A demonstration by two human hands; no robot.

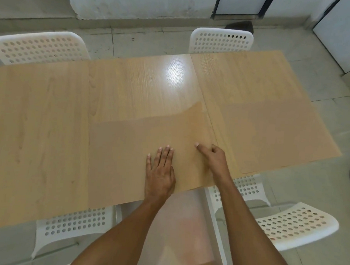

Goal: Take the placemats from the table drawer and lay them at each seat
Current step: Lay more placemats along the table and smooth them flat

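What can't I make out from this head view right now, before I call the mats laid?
- Table drawer: not visible; the table top covers where it would be.
- Table's left end: cut off by the frame edge.
- Placemat under the left hand and right hand: one sheet or a stack, too thin to tell.
- Right placemat: tone nearly matches the wood, so its far edge is faint.

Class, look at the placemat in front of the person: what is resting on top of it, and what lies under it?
On the placemat: the left hand lies flat, the right hand touches it. Beneath is the table; the covered part is hidden.
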